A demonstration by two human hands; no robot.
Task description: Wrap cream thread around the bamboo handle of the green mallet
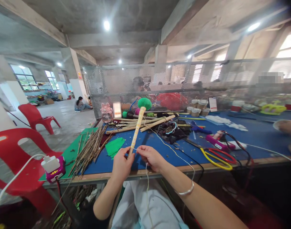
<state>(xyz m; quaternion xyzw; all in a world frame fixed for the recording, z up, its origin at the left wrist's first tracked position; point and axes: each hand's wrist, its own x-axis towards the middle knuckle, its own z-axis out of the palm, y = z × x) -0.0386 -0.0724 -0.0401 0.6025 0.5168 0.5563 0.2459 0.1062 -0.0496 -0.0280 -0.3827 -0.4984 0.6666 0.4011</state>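
My left hand [122, 162] is closed round the lower end of a pale stick [138, 128], which is wrapped along its length with light cord. The stick leans upward, away from me, and ends in a round green fabric head [145, 103]. Just right of the stick's lower end, my right hand [150, 156] pinches a thin pale string [147, 178]. One stretch of that string runs to the stick, and the rest hangs down over my lap. A green cloth scrap [115, 147] lies on the blue tabletop beside my left hand.
Thin brown twigs [90, 148] are heaped at the left. Behind my hands lie thicker sticks [157, 122]. Scissors [216, 159] with yellow and red handles and a purple power strip [219, 143] are at the right. A mesh partition [126, 79] stands behind. Red chairs [18, 152] are at the left.
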